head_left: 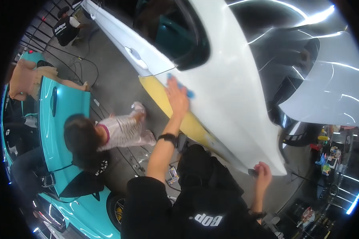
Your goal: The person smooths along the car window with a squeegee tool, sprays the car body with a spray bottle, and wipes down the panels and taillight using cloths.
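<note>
My left hand (177,97) lies over a blue cloth (190,94) and presses it to the white car panel (223,83), just behind the door seam. Part of the cloth is hidden beneath the palm and fingers. Along the panel's lower side runs a yellow film-like strip (159,89). Lower right, my right hand (263,173) is closed with bent fingers around a small dark piece (253,172), close to the rear end of the white panel; the exact kind of this piece I cannot tell.
A child (115,131) stands close on the left, beside a turquoise car (66,107) with an open door. Another person (66,30) crouches farther back. Cables (95,71) trail over the floor. A grey panel (335,79) and shelves of supplies (329,159) are at right.
</note>
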The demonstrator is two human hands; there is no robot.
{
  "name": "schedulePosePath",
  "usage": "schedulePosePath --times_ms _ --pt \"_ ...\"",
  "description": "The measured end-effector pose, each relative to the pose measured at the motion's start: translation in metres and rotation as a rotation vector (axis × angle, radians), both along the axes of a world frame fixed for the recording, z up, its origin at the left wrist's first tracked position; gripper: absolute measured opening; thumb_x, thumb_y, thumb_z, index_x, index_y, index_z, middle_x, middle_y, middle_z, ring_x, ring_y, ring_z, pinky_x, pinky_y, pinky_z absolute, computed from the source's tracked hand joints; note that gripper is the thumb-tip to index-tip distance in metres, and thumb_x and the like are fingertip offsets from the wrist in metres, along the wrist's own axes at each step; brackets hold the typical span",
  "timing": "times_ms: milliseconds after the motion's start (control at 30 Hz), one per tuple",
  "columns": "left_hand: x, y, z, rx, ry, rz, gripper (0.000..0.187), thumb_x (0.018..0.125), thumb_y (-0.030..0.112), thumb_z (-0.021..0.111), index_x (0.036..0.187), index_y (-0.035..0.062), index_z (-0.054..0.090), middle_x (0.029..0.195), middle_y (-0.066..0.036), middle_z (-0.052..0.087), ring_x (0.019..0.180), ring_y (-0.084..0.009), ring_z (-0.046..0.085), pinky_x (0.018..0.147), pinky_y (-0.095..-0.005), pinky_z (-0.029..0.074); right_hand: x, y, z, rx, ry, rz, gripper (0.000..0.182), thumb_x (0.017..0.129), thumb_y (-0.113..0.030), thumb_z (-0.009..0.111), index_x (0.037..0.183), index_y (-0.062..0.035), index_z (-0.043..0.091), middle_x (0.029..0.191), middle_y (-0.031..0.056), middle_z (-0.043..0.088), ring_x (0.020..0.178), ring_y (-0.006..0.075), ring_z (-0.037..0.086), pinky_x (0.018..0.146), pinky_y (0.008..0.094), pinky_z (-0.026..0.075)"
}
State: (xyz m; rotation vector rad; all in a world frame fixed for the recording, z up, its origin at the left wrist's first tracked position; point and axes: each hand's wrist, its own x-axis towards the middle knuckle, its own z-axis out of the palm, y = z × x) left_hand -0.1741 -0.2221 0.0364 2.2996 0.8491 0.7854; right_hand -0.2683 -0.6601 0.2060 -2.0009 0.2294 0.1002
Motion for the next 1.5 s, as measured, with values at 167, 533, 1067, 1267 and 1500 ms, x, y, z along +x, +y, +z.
schedulePosePath --times_ms 167,533,1067,1267,1500 --pt "-0.016 -0.096 -0.015 -0.13 0.035 -0.25 0.072 0.096 0.032 0.057 0.152 -0.0065 0.031 0.161 -0.024 0.029 0.151 -0.0387 0.023 0.122 -0.0576 0.014 0.003 0.022 -0.003 0.0 0.089 0.16 0.02 0.102 -0.005 0.052 0.111 0.0042 0.066 0.093 0.0089 0.068 0.088 0.0159 0.065 0.084 0.029 0.052" --pt "0.003 0.007 -0.002 -0.226 -0.112 0.01 0.066 0.103 0.023 0.043 0.157 -0.0046 0.018 0.164 -0.025 0.018 0.153 -0.0405 0.013 0.123 -0.0552 0.007 0.001 0.03 0.0 -0.047 0.105 0.194 0.019 0.101 -0.004 0.051 0.11 0.0047 0.066 0.094 0.0091 0.068 0.09 0.0165 0.065 0.087 0.0296 0.051" --pt "-0.004 -0.047 -0.009 -0.006 -0.078 -0.229 0.071 0.09 0.016 0.061 0.151 -0.0061 0.033 0.157 -0.024 0.035 0.148 -0.0408 0.027 0.121 -0.0604 0.015 -0.01 0.047 -0.018 -0.068 0.123 0.238 0.018 0.099 -0.004 0.054 0.108 0.0044 0.067 0.091 0.0089 0.071 0.078 0.0133 0.064 0.074 0.0283 0.052" --pt "-0.035 -0.18 -0.008 0.483 -0.178 -0.975 0.064 0.088 0.035 0.065 0.147 0.0139 0.049 0.154 -0.006 0.047 0.143 -0.0212 0.042 0.12 -0.0557 0.023 0.012 0.079 -0.041 -0.016 0.078 0.252 0.019 0.1 -0.006 0.056 0.111 0.0045 0.066 0.094 0.0097 0.072 0.084 0.0143 0.066 0.08 0.029 0.053" --pt "-0.026 -0.141 0.025 0.508 -0.092 -1.196 0.06 0.085 0.032 0.069 0.143 0.0217 0.053 0.152 0.001 0.05 0.138 -0.0155 0.048 0.113 -0.0495 0.037 0.017 0.138 -0.108 0.168 -0.108 0.036 0.022 0.101 -0.006 0.053 0.12 0.0028 0.059 0.105 0.012 0.07 0.098 0.0194 0.069 0.089 0.0332 0.054"
